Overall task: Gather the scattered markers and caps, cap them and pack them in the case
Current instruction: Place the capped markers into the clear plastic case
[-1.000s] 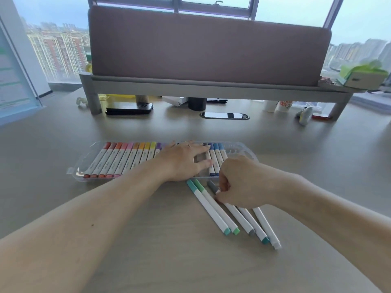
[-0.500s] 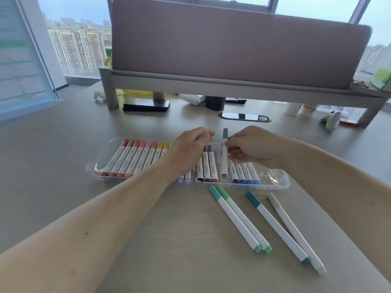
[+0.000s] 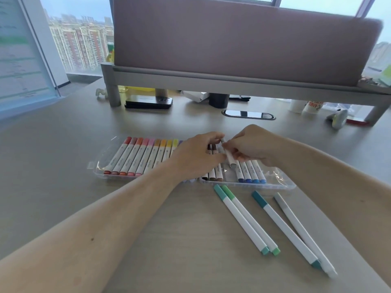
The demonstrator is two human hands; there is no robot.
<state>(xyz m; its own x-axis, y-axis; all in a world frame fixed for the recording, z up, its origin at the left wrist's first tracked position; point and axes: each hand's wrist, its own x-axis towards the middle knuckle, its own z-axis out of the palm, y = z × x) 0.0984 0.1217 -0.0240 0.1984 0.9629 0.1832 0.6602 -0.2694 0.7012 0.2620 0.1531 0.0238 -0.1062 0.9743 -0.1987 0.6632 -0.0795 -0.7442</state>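
Observation:
A clear plastic case (image 3: 99, 166) lies on the desk with a row of capped markers in it, reds to yellows (image 3: 139, 157) on the left, browns and blues (image 3: 249, 172) on the right. Over a gap in that row both hands hold one grey marker (image 3: 229, 159). My right hand (image 3: 251, 144) grips its barrel and my left hand (image 3: 198, 157) pinches its upper end. In front of the case lie several loose capped markers: two green ones (image 3: 245, 218), a teal one (image 3: 283, 225) and a pale grey one (image 3: 302, 231).
A raised grey shelf (image 3: 211, 79) with a mauve divider panel spans the back of the desk. Under it sit a black box (image 3: 148, 102), a dark cup (image 3: 219, 100), a cable grommet (image 3: 248, 114) and paper cups (image 3: 311, 106).
My right hand lifted the grey marker from the loose group to the case. My left hand came up to meet it, and the marker has tilted lower towards the gap in the row.

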